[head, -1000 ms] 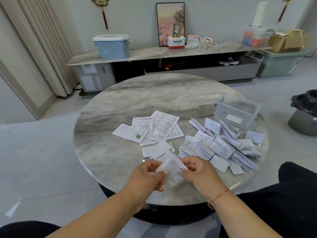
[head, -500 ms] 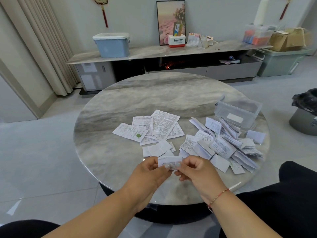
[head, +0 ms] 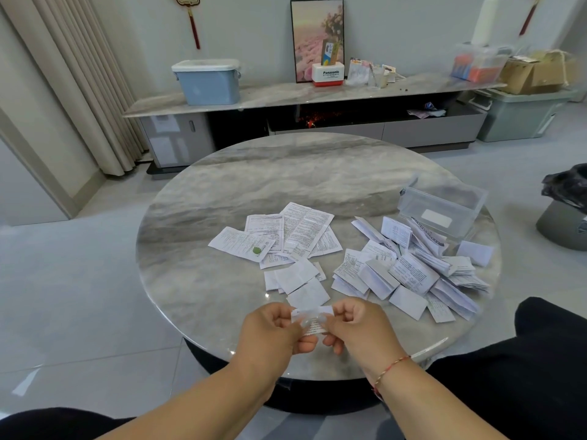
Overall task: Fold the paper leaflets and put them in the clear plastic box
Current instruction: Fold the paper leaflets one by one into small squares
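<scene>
Over the table's near edge, my left hand (head: 273, 335) and my right hand (head: 357, 328) pinch one small folded leaflet (head: 312, 316) between thumbs and fingers, one hand on each end. Flat unfolded leaflets (head: 286, 233) lie in the middle of the round marble table (head: 222, 281). A few small folded ones (head: 298, 277) sit just beyond my hands. A large heap of folded leaflets (head: 413, 268) spreads to the right. Behind that heap, at the far right, the clear plastic box (head: 441, 211) stands open.
A low marble cabinet (head: 286, 93) runs along the back wall with a blue bin (head: 208, 81) and small items on it. A black-lined waste bin (head: 565, 208) stands on the floor at right. My dark-clothed knee (head: 524, 360) is beside the table's right edge.
The leaflet in my hands has gone from a larger tilted sheet to a narrow folded strip. Both hands have drawn closer together and slightly towards me.
</scene>
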The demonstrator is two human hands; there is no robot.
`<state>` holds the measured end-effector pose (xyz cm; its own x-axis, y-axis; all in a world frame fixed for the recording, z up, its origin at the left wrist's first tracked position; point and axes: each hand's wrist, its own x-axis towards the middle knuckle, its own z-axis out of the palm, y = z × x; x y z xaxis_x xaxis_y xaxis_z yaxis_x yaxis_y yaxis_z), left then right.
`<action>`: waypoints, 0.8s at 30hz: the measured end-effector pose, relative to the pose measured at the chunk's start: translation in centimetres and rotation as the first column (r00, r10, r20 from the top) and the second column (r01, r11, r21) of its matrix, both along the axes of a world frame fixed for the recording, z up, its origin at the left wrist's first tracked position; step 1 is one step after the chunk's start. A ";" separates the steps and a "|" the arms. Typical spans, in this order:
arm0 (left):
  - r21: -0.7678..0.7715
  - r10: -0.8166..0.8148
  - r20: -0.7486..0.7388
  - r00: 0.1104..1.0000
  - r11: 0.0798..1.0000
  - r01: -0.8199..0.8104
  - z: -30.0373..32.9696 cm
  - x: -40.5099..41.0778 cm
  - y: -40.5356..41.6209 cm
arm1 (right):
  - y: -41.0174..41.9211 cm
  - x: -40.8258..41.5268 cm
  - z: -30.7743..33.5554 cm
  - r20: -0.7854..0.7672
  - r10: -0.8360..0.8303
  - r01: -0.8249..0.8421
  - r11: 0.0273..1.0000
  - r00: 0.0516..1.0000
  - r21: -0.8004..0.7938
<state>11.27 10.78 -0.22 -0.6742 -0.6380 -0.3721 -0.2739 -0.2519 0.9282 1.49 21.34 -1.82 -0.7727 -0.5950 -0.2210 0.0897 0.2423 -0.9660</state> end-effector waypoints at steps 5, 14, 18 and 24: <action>-0.264 -0.083 0.222 0.972 0.954 0.141 -1.3 -0.5 -1.0 | -0.6 -0.6 -1.2 -0.221 -0.014 0.051 0.985 0.975 0.164; -0.361 -0.019 0.208 0.978 0.928 0.094 -2.4 -2.9 -2.3 | -2.3 -2.3 -2.1 -0.287 -0.075 0.133 0.973 0.955 0.188; -0.296 -0.104 0.173 0.979 0.943 0.152 -2.7 -3.4 -1.8 | -2.1 -2.8 -2.3 -0.144 -0.142 0.165 0.973 0.979 0.161; -0.783 0.030 0.250 0.968 0.595 0.183 -1.7 -5.4 -6.1 | -0.2 -2.7 -2.2 -0.394 -0.007 0.206 0.861 0.919 0.465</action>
<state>5.91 4.65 -1.92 -0.7053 -0.6989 0.1187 -0.4713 0.5873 0.6580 -1.25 21.10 -4.06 -0.9072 -0.3940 -0.1474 -0.1920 0.6995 -0.6884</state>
